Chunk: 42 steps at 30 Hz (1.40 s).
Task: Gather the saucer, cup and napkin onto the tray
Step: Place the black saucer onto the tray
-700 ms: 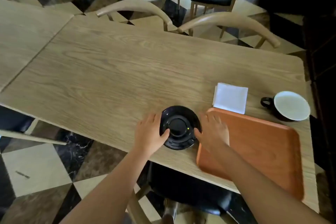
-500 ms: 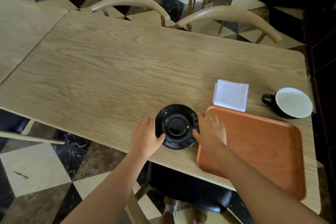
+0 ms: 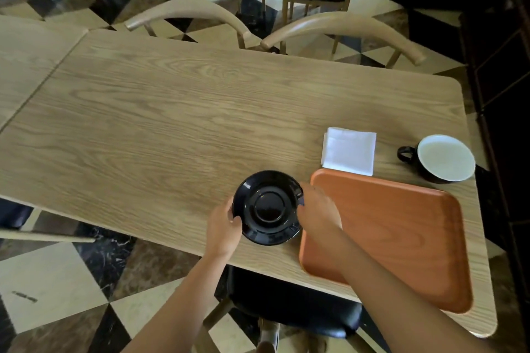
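A glossy black saucer (image 3: 268, 207) sits at the near edge of the wooden table, just left of an orange tray (image 3: 401, 232). My left hand (image 3: 225, 223) grips the saucer's left rim, thumb on top. My right hand (image 3: 317, 210) holds its right rim, fingers tucked under the edge, wrist over the tray's left side. A folded white napkin (image 3: 348, 151) lies on the table just beyond the tray's far left corner. A black cup (image 3: 440, 158) with a white inside stands beyond the tray's far right corner, handle pointing left.
The table (image 3: 172, 129) stretches far and left with bare wood. Two curved wooden chair backs (image 3: 189, 13) stand at its far side. A black-seated chair (image 3: 295, 312) is tucked under the near edge. A dark cabinet (image 3: 504, 94) runs along the right.
Both hands have closed in on the saucer's rim: the left thumb now lies over the edge and the right fingers have slipped under it. The saucer looks slightly raised.
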Available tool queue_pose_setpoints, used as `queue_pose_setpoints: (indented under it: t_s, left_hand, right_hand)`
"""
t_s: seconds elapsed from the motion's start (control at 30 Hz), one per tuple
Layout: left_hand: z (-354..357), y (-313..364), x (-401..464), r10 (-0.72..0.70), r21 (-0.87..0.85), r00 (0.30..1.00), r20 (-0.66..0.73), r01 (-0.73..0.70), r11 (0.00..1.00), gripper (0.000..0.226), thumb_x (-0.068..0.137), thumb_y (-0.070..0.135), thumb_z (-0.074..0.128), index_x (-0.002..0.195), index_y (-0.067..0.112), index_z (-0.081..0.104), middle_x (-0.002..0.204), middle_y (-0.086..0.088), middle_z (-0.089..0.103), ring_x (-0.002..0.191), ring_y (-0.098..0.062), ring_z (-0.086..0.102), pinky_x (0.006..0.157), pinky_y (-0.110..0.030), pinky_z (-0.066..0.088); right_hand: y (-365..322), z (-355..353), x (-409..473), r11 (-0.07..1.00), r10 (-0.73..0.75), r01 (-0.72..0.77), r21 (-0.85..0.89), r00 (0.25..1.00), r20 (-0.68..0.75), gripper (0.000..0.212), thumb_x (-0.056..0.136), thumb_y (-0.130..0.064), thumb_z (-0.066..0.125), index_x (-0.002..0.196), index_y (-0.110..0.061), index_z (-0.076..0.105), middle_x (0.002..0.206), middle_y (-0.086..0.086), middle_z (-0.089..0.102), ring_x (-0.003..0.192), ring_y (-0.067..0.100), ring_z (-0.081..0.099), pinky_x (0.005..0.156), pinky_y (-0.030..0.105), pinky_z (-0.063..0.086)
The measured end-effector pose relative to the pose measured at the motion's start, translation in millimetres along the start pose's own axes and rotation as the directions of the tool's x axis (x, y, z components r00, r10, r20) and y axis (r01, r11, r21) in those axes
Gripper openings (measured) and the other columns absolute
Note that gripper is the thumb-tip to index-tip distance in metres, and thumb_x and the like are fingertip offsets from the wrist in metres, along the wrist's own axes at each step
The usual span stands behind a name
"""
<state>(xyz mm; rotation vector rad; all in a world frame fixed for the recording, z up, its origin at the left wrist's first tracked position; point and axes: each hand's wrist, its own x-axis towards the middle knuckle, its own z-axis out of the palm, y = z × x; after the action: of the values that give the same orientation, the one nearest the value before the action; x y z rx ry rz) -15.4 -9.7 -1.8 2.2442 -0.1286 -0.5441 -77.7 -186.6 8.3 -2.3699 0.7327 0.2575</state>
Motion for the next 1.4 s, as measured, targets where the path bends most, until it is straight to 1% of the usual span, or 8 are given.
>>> queue_pose_setpoints:
  t_s: [0.1,0.23,0.37,0.5,0.63,0.73,0.93,1.4]
  left_hand:
    - [3,19,-7,-0.018,-0.211,0.997,0.079,0.034,0.977,0.045,0.087,-0.001,0.047,0.105,0.037,0.061,0.082,0.006,0.067,0.079,-0.015,0.066,0.068,-0.032,0.058]
    - [23,41,-3,0.029,-0.284,0.991,0.129,0.009,0.959,0.053,0.086,-0.005,0.044,0.094,0.043,0.065,0.085,0.004,0.068,0.09,-0.012,0.064,0.065,-0.029,0.058]
    - [53,57,6,0.035,-0.236,0.989,0.142,-0.001,0.972,0.037,0.084,-0.006,0.05,0.1,0.02,0.069,0.089,-0.003,0.069,0.086,-0.02,0.066,0.072,-0.038,0.059]
    - [78,67,7,0.051,-0.239,0.987,0.154,-0.013,0.971,0.037,0.081,-0.007,0.048,0.105,0.012,0.068,0.089,-0.007,0.072,0.081,-0.02,0.069,0.067,-0.034,0.06]
    - [96,63,9,0.076,-0.186,0.985,0.156,-0.046,0.982,0.042,0.081,0.0,0.052,0.117,0.016,0.064,0.105,-0.005,0.072,0.085,-0.013,0.069,0.076,-0.041,0.059]
    - [102,62,9,0.109,-0.13,0.987,0.12,-0.093,0.987,0.043,0.079,0.0,0.053,0.114,0.021,0.066,0.098,0.0,0.074,0.08,-0.011,0.069,0.076,-0.041,0.058]
    - [99,63,5,0.195,0.049,0.978,0.071,-0.199,0.979,0.036,0.079,0.001,0.061,0.108,0.022,0.069,0.081,0.006,0.071,0.07,-0.009,0.063,0.065,-0.005,0.042]
    - [101,63,8,0.103,-0.131,0.989,0.107,-0.089,0.987,0.038,0.082,-0.005,0.055,0.111,0.017,0.066,0.099,-0.001,0.071,0.091,-0.015,0.066,0.09,-0.043,0.052]
  right_hand:
    - [19,-19,-5,0.983,0.028,-0.013,0.183,0.997,-0.075,0.016,0.08,-0.004,0.046,0.082,-0.019,0.054,0.077,0.003,0.058,0.073,0.026,0.057,0.06,0.028,0.039]
    - [51,-49,-20,0.925,0.12,-0.076,0.373,0.988,-0.098,0.041,0.08,0.0,0.053,0.111,-0.025,0.063,0.082,-0.006,0.063,0.074,0.018,0.06,0.064,0.016,0.043]
    - [87,-63,-24,0.882,0.183,-0.098,0.46,0.973,-0.143,0.045,0.079,0.004,0.054,0.104,-0.034,0.061,0.077,-0.019,0.06,0.067,0.007,0.063,0.055,-0.001,0.04]
    - [118,-62,-24,0.819,0.266,-0.163,0.55,0.957,-0.112,0.049,0.078,0.003,0.053,0.107,-0.035,0.065,0.085,-0.005,0.069,0.069,0.015,0.07,0.072,0.035,0.059]
    - [137,-60,-25,0.792,0.275,-0.155,0.591,0.954,-0.119,0.048,0.08,0.007,0.053,0.107,-0.031,0.064,0.082,-0.003,0.067,0.057,0.001,0.067,0.057,0.019,0.054]
    - [147,-53,-23,0.791,0.282,-0.168,0.588,0.953,-0.107,0.045,0.08,0.002,0.056,0.11,-0.031,0.064,0.089,0.0,0.069,0.068,0.012,0.069,0.067,0.032,0.058]
    - [150,-45,-19,0.793,0.26,-0.159,0.587,0.961,-0.091,0.048,0.081,0.002,0.056,0.103,-0.039,0.063,0.091,-0.003,0.07,0.068,0.013,0.07,0.072,0.04,0.059]
    - [160,-41,-11,0.74,0.212,-0.116,0.663,0.975,-0.065,0.04,0.083,0.001,0.058,0.114,-0.024,0.063,0.09,0.002,0.071,0.082,0.018,0.068,0.067,0.028,0.058]
